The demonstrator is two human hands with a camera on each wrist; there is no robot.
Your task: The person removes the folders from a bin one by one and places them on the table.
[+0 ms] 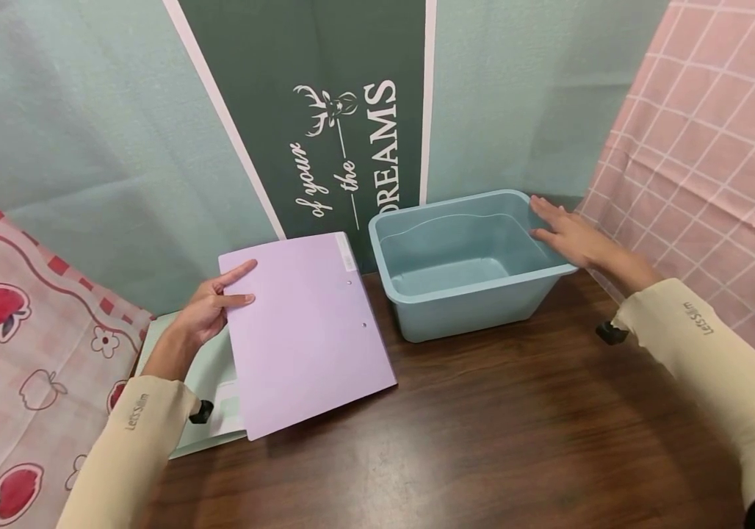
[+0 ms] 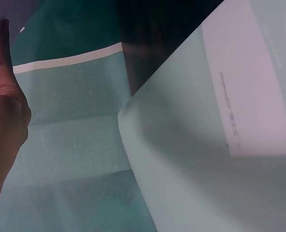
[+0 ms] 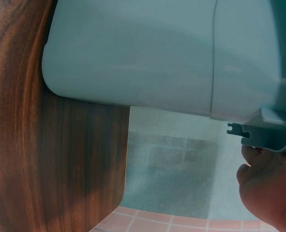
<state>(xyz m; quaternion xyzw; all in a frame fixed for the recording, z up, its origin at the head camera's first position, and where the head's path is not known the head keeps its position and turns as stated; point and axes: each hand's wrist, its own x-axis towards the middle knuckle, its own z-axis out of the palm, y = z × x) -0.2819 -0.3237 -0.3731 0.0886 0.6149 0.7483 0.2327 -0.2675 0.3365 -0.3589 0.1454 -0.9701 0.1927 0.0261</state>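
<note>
A lilac file folder (image 1: 305,338) with a white label and two small rivets stands tilted left of center in the head view. My left hand (image 1: 212,301) grips its left edge, thumb and a finger lying across the front. Under it lies a pale green folder (image 1: 208,367), with a pale printed label visible in the left wrist view. A blue plastic bin (image 1: 470,312) stands upright to the right with nothing inside. My right hand (image 1: 569,231) holds the bin's right rim near the back corner; some fingertips tuck below the rim in the right wrist view.
Both folders and the bin are on a dark wooden table (image 1: 457,426). A green printed curtain (image 1: 503,88) hangs behind. Pink checked cloth (image 1: 714,147) borders the right side, and apple-patterned cloth (image 1: 20,382) the left.
</note>
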